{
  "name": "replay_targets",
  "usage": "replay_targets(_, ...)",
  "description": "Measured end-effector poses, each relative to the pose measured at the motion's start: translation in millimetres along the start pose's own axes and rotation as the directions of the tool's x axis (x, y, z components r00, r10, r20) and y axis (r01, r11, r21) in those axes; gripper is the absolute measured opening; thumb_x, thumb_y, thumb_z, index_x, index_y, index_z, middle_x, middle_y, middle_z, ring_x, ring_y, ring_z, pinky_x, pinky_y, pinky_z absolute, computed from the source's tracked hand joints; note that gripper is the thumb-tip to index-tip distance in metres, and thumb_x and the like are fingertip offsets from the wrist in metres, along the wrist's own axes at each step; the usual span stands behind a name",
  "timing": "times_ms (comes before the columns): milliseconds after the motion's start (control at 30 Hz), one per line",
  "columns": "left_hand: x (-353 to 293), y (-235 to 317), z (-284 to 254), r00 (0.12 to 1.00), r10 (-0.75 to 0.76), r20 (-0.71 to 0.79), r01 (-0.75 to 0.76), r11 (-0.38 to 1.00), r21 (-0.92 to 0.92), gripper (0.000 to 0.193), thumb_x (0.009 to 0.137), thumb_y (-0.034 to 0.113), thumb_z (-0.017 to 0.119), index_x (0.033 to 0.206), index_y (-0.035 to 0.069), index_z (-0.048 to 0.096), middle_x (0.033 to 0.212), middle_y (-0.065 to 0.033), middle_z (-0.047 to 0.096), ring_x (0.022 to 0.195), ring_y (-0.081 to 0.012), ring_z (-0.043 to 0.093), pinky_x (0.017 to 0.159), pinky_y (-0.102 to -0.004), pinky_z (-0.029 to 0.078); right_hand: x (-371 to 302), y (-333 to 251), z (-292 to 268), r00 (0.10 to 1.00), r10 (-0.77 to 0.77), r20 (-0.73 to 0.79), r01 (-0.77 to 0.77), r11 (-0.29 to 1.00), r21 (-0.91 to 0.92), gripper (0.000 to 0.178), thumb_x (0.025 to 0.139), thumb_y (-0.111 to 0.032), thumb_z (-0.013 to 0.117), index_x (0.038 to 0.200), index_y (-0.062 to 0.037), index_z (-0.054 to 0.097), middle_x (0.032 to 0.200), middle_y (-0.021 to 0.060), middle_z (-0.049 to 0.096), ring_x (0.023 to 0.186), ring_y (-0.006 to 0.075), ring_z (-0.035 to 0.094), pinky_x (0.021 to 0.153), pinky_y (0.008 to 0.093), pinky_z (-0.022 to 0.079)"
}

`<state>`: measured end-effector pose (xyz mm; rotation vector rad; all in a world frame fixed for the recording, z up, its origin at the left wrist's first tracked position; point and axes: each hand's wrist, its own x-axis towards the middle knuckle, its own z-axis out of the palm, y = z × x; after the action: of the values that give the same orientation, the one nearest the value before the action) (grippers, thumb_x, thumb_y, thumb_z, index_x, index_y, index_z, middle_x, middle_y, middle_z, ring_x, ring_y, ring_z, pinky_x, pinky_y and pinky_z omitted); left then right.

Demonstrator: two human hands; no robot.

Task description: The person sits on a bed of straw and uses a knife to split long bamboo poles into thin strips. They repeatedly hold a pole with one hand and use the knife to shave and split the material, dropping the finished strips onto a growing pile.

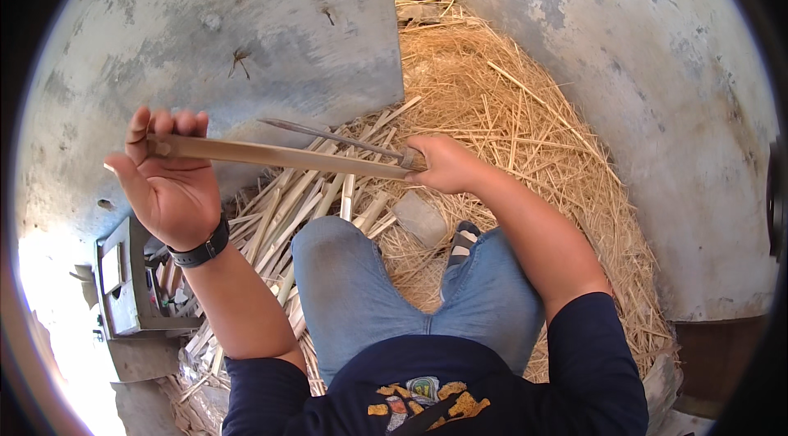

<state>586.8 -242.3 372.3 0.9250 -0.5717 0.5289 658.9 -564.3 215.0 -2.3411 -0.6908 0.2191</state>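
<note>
A long, flat bamboo strip [279,157] spans the space between my hands, above my knees. Its left end lies across the palm side of my left hand [176,181], against the partly curled fingers, with the thumb held apart. My right hand [447,163] is closed round the handle of a knife [328,134] and also keeps the strip's right end against it. The narrow dark blade points left, just above the strip and apart from it along most of its length.
Split bamboo pieces [283,218] lie heaped at the left of my legs. Thin shavings [509,124] cover the floor ahead and to the right. Between my knees sits a grey block [419,219]. Walls curve close on both sides; a small cabinet [123,280] stands left.
</note>
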Motion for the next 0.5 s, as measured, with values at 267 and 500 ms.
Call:
replay_targets(267,11.5,27.4,37.6,0.975,0.197,0.104,-0.205,0.976,0.072,0.037,0.107,0.033,0.041,0.127,0.004,0.054,0.090,-0.0025,0.054,0.080,-0.0158,0.051,0.079,-0.0353,0.043,-21.1,16.0,-33.0,0.975,0.193,-0.108,-0.190,0.981,0.037,0.043,0.083,-0.033,0.081,0.108,-0.0020,0.064,0.098,0.0145,0.070,0.092,0.0243,0.067,0.079,0.0389,0.052)
replay_targets(500,6.4,-48.5,61.1,0.992,0.119,-0.032,-0.108,0.966,0.235,0.036,0.108,0.031,0.042,0.130,0.003,0.050,0.089,-0.0027,0.053,0.082,-0.0166,0.050,0.081,-0.0359,0.043,-58.0,16.2,-55.8,0.890,0.381,-0.252,-0.311,0.909,0.277,0.059,0.086,-0.039,0.077,0.123,0.0041,0.059,0.107,0.0191,0.068,0.094,0.0290,0.068,0.086,0.0396,0.054)
